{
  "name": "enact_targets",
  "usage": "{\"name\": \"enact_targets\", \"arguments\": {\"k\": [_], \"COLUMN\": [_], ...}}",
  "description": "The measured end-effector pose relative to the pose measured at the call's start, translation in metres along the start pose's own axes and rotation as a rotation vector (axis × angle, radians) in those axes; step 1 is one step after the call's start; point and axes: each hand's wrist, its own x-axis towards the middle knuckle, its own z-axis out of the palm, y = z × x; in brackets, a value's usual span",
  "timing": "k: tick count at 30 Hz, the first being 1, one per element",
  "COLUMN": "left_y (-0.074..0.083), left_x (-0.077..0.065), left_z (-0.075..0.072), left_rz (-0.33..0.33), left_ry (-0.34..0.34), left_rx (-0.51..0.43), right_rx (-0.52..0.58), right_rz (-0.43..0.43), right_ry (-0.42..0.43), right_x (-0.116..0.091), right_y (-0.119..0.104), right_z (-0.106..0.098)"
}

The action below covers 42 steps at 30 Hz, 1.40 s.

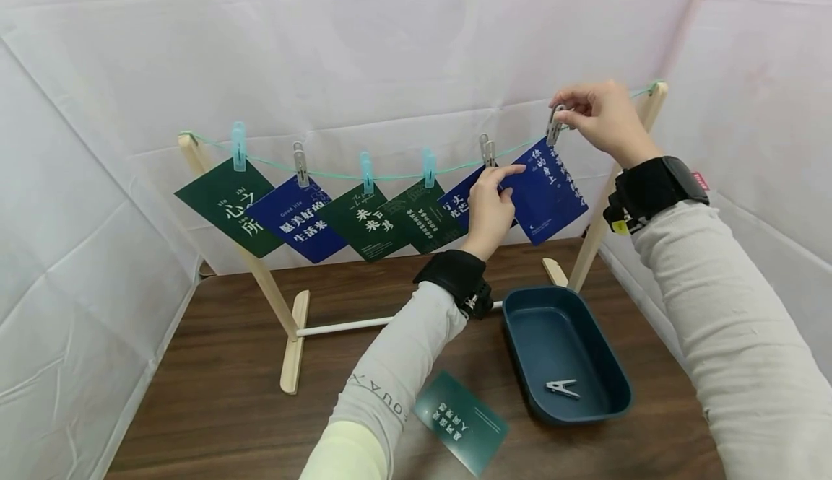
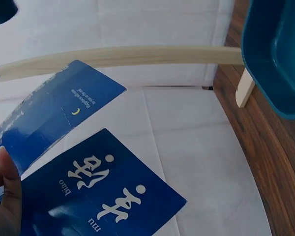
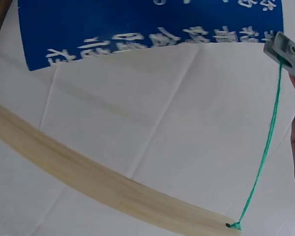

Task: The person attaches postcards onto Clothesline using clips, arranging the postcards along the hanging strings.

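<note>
Between thumb and fingers my right hand (image 1: 607,120) pinches a grey clothespin (image 1: 555,125). The clothespin sits on the green string at the upper corner of a blue card (image 1: 547,195) with white writing. My left hand (image 1: 490,209) is at this card's left side, its index finger stretched across the card's left corner; whether the thumb touches it is unclear. Behind the left hand hangs another blue card (image 1: 457,204), partly hidden, from a grey clothespin (image 1: 487,151). In the right wrist view the held clothespin (image 3: 285,53) meets the card's edge beside the string (image 3: 266,140).
Green and blue cards (image 1: 227,206) hang further left from blue and grey clothespins. Wooden posts (image 1: 594,224) support the string. On the table (image 1: 214,393) are a dark blue tray (image 1: 513,336) with one clothespin (image 1: 562,388) and a loose green card (image 1: 461,422).
</note>
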Motion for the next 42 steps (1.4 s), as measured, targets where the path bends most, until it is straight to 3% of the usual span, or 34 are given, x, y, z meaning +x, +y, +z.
{"name": "enact_targets", "arguments": {"k": [10,17,23,32,38,42], "left_y": [0.006,0.003,-0.009,-0.039,-0.056,-0.063], "left_x": [0.002,-0.002,-0.017,-0.048,-0.072,-0.09], "left_z": [-0.003,-0.002,-0.004,-0.002,0.009,0.017], "left_rz": [-0.03,-0.005,0.012,-0.017,-0.053,-0.083], "left_ry": [0.02,0.017,0.016,-0.032,-0.079,-0.117], "left_rx": [0.012,0.006,0.018,0.023,0.016,0.033], "right_rx": [-0.007,-0.011,0.077,0.054,0.101,0.141], "right_rz": [0.008,0.04,0.055,0.02,0.093,0.149], "right_ry": [-0.142,-0.208,-0.204,-0.236,-0.164,0.05], "right_x": [0.001,0.002,0.0,-0.002,-0.006,-0.013], "right_y": [0.003,0.002,0.006,0.006,0.006,-0.001], "right_z": [-0.002,-0.002,-0.002,0.001,0.007,0.013]}}
